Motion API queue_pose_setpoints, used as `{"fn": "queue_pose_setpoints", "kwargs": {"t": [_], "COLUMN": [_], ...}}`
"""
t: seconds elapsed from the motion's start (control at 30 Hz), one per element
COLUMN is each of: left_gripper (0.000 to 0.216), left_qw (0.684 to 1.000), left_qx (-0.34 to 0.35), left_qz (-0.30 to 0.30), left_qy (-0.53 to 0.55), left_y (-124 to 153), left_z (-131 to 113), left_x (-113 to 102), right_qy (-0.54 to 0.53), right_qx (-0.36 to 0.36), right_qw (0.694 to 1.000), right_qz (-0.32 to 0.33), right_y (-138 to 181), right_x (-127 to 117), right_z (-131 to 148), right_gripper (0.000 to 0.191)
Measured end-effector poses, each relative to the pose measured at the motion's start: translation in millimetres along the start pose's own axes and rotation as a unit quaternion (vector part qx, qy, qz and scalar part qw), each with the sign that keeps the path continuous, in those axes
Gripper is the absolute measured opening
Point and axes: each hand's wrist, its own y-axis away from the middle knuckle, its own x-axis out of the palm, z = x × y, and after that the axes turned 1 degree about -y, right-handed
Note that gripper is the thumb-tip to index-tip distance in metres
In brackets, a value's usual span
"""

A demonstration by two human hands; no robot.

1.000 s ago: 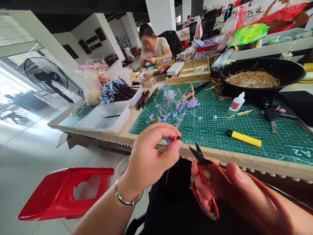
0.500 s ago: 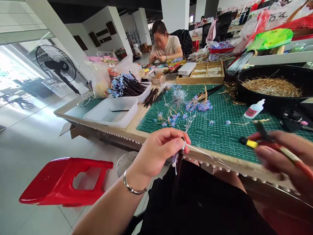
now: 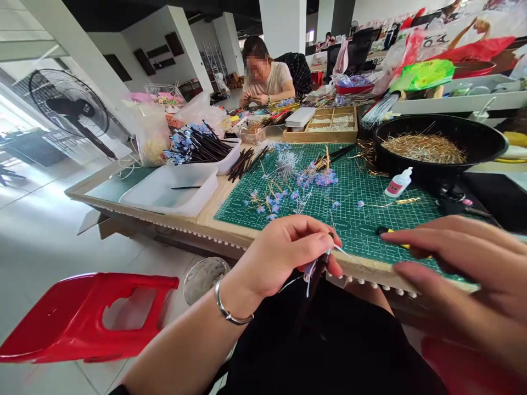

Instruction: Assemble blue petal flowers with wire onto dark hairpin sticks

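My left hand (image 3: pixel 300 247) pinches a dark brown stick (image 3: pixel 317 277) just past the table's front edge, above my lap. Beside the stick hangs a small bluish-purple flower (image 3: pixel 309 269), and thin pale wire ends stick out near the fingertips. My right hand (image 3: pixel 465 274) is at the right with its fingers stretched out and apart, holding nothing. Beneath its fingertips a black-and-yellow tool (image 3: pixel 382 231) lies on the green cutting mat (image 3: pixel 358 230), partly covered. Blue-purple flowers on wires (image 3: pixel 269 203) lie on the mat beyond my left hand.
A glue bottle (image 3: pixel 398 182) stands before a black bowl (image 3: pixel 447 123) of gold wire pieces. Left are a white tray (image 3: pixel 164 192) and bundled dark sticks (image 3: pixel 201 142). A wooden bead box (image 3: pixel 329 131) stands behind, where a co-worker (image 3: pixel 265 79) sits. A red stool (image 3: pixel 82 318) is left.
My right hand has let go of the red-handled cutters, which no longer show, and its fingers have spread. The long wire trailing from my left hand looks much shorter. The view has shifted right.
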Motion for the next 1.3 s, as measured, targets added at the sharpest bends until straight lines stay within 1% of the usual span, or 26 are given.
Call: {"fn": "queue_pose_setpoints", "kwargs": {"t": [0.07,0.1,0.13,0.17,0.23,0.37,0.47,0.5,0.6,0.7,0.77,0.8,0.83,0.87,0.9,0.93,0.97,1.0,1.07,1.1,1.17,1.3], "left_gripper": [0.014,0.013,0.012,0.012,0.013,0.017,0.014,0.013,0.014,0.014,0.015,0.015,0.016,0.015,0.015,0.015,0.015,0.015,0.017,0.018,0.020,0.019], "left_qw": [1.000,1.000,1.000,1.000,1.000,1.000,1.000,1.000,0.997,0.993,0.994,0.994,0.995,0.996,0.997,0.997,0.997,0.998,0.998,0.998,0.998,0.997], "left_qx": [0.001,0.001,0.000,-0.003,-0.013,-0.014,-0.006,-0.002,0.009,0.002,0.004,0.012,0.023,0.033,0.041,0.045,0.046,0.045,0.041,0.040,0.041,0.054], "left_qz": [-0.006,-0.011,-0.015,-0.017,-0.016,-0.016,-0.022,-0.024,-0.033,-0.019,-0.012,-0.013,-0.016,-0.018,-0.018,-0.015,-0.009,-0.004,0.003,0.006,0.010,0.013], "left_qy": [0.004,0.007,0.011,0.014,0.017,0.016,0.008,-0.005,-0.066,-0.113,-0.113,-0.105,-0.093,-0.080,-0.069,-0.060,-0.053,-0.047,-0.045,-0.048,-0.056,-0.058], "left_y": [0.1,0.5,0.8,1.1,1.3,-0.3,-1.1,-1.2,-1.4,-1.6,-1.1,-0.6,0.1,0.9,1.7,2.4,3.0,3.3,3.5,3.4,3.1,3.5], "left_z": [-1.7,-2.1,-2.3,-2.0,-0.7,2.6,0.1,-2.0,-9.5,-14.0,-14.2,-13.8,-13.2,-12.4,-11.7,-11.0,-10.4,-9.7,-8.6,-8.0,-6.8,-5.1], "left_x": [4.9,6.4,7.4,7.9,7.8,7.1,8.9,10.1,15.3,20.2,21.2,20.8,19.9,18.8,17.6,16.5,15.6,15.2,15.2,15.6,16.5,17.7], "right_qy": [-0.015,-0.028,-0.041,-0.051,-0.057,-0.021,0.007,0.015,-0.002,-0.089,-0.162,-0.209,-0.262,-0.318,-0.369,-0.408,-0.428,-0.432,-0.416,-0.405,-0.397,-0.406], "right_qx": [-0.072,-0.092,-0.098,-0.095,-0.090,-0.100,-0.120,-0.116,-0.063,0.001,0.065,0.115,0.171,0.222,0.260,0.279,0.281,0.269,0.240,0.237,0.242,0.266], "right_qw": [0.997,0.995,0.994,0.994,0.994,0.995,0.993,0.993,0.998,0.995,0.982,0.969,0.948,0.920,0.891,0.868,0.858,0.859,0.875,0.880,0.880,0.866], "right_qz": [0.012,0.012,0.013,0.013,0.011,-0.001,0.020,0.017,0.005,0.053,0.073,0.069,0.061,0.052,0.046,0.045,0.048,0.054,0.070,0.080,0.096,0.117], "right_y": [-5.7,-8.2,-10.2,-11.6,-12.8,-13.0,-16.8,-19.4,-29.6,-39.1,-41.6,-41.2,-39.9,-37.9,-35.4,-32.6,-29.8,-27.0,-22.0,-19.7,-15.8,-12.4], "right_x": [11.2,16.7,21.4,25.2,29.2,24.1,11.9,7.3,-2.3,-0.1,6.6,10.4,14.1,17.2,19.8,21.6,22.8,23.5,23.7,23.4,22.8,22.0], "right_z": [17.0,23.8,29.0,32.7,35.5,29.2,20.2,17.9,17.5,25.0,29.7,31.1,31.8,31.9,31.5,30.8,29.8,28.7,26.3,25.1,23.3,24.9], "right_gripper": [0.023,0.017,0.012,0.010,0.015,0.017,0.021,0.021,0.017,0.014,0.017,0.020,0.024,0.029,0.032,0.033,0.032,0.030,0.024,0.021,0.021,0.024]}}
